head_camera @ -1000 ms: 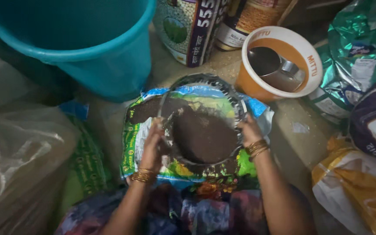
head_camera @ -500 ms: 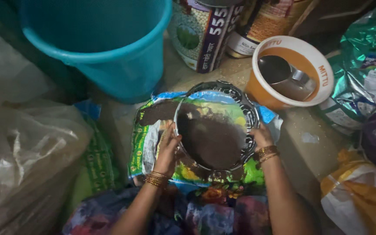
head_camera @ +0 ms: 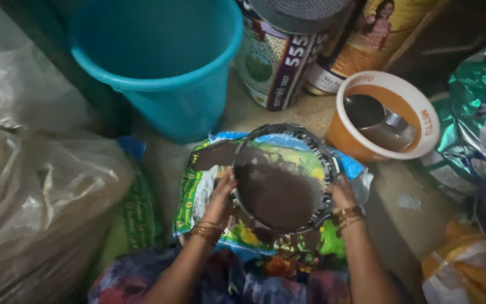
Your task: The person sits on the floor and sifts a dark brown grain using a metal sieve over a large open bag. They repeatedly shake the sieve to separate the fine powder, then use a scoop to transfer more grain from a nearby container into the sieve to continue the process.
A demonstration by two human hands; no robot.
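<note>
Here, a teal bucket (head_camera: 158, 62) stands at the back, an orange tub (head_camera: 386, 115) with a metal cup (head_camera: 378, 121) to its right. Between them, low over a printed sack (head_camera: 198, 191) spread flat, a round sieve (head_camera: 282, 177) holds dark powder. Left hand (head_camera: 220, 200) and right hand (head_camera: 341, 194) clasp its opposite rims.
</note>
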